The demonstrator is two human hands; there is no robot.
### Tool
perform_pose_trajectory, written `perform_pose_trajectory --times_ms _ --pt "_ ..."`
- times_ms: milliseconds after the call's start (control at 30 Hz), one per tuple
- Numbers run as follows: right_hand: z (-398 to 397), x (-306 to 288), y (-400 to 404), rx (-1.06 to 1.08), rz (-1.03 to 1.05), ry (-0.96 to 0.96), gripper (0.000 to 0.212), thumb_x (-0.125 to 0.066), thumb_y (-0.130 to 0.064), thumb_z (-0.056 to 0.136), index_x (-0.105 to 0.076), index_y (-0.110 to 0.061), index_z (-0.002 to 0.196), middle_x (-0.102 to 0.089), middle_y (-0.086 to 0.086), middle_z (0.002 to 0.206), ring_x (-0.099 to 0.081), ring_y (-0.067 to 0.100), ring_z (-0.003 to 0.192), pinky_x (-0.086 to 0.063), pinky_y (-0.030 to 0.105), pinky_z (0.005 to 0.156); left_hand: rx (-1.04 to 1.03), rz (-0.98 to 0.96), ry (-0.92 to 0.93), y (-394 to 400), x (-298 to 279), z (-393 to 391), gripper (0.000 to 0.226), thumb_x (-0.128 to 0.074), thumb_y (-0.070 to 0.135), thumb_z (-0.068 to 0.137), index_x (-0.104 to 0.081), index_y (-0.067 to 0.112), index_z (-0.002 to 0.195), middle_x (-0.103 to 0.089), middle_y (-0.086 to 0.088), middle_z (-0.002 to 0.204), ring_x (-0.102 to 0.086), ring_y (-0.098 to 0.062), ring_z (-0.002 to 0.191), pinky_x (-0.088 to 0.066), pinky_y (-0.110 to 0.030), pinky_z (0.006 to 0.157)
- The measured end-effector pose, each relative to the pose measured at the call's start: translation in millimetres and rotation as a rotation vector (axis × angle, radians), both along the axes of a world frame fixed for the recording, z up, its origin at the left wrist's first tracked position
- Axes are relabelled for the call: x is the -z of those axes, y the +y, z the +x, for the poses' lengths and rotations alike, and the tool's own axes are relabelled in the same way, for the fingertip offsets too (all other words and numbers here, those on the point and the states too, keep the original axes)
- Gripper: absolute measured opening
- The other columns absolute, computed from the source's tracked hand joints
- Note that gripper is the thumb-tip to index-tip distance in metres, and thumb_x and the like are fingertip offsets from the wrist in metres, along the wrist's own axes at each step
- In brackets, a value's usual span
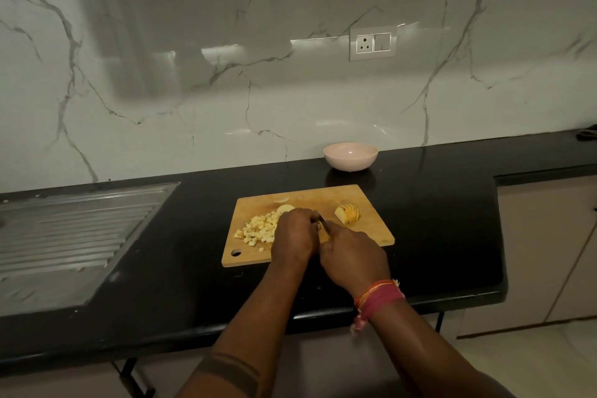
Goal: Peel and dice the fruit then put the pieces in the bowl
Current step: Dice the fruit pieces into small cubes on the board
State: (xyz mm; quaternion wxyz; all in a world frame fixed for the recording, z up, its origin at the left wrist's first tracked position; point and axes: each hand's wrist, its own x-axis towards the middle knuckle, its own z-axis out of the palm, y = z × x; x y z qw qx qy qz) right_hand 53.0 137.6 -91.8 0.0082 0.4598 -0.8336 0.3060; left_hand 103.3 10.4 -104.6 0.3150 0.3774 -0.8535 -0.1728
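Note:
A wooden cutting board (371, 229) lies on the black counter. Several pale fruit cubes (258, 229) are heaped on its left half, and a sliced fruit wedge (347, 213) sits near its right side. My left hand (295, 233) curls over a fruit piece (285, 209) at the board's middle, mostly hiding it. My right hand (353, 257) grips a knife with a yellow handle (324, 229), the blade pointing up between both hands. The pink bowl (350, 156) stands empty behind the board, near the wall.
A steel sink drainboard (71, 229) fills the counter's left side. The counter ends at a corner (497, 287) on the right, with cabinets beyond. A wall socket (373, 43) sits on the marble backsplash. A dark object (586, 134) lies far right.

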Motion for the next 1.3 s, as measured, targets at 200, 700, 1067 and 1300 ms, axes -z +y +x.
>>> perform_pose_trajectory --times_ms 200,700,1067,1300 --pt "-3 -3 -4 -0.051 0.055 0.026 0.047 -0.043 -0.032 0.096 -0.046 -0.035 0.143 -0.064 -0.002 0.080 -0.060 0.016 0.069 -0.048 0.030 0.058 0.005 0.016 0.017 3 -3 1 0.015 -0.068 0.017 0.094 -0.080 0.020 0.104 -0.077 0.001 0.097 -0.069 -0.011 0.086 -0.051 -0.021 0.076" --pt "0 6 33 -0.080 0.054 0.076 0.057 -0.044 -0.034 0.096 -0.036 -0.035 0.152 -0.060 -0.006 0.082 -0.056 0.011 0.069 -0.043 0.028 0.057 0.042 -0.068 -0.194 5 -3 -3 0.031 -0.064 0.014 0.095 -0.073 0.034 0.118 -0.055 -0.001 0.113 -0.050 -0.023 0.110 -0.052 -0.036 0.091" --pt "1 4 39 -0.035 -0.085 -0.024 0.051 -0.045 -0.033 0.097 -0.045 -0.039 0.147 -0.052 -0.013 0.071 -0.052 0.005 0.061 -0.036 0.021 0.049 -0.018 0.060 0.009 1 -3 -1 0.022 -0.070 0.020 0.094 -0.073 0.023 0.115 -0.071 0.004 0.115 -0.064 -0.014 0.104 -0.051 -0.028 0.092" --pt "4 -3 21 -0.053 -0.044 -0.022 0.050 -0.044 -0.034 0.097 -0.046 -0.039 0.146 -0.065 -0.005 0.083 -0.060 0.013 0.071 -0.044 0.026 0.056 -0.047 0.159 0.097 -2 -1 -1 0.015 -0.075 0.014 0.089 -0.073 0.022 0.102 -0.074 0.007 0.096 -0.066 -0.007 0.087 -0.051 -0.021 0.077"
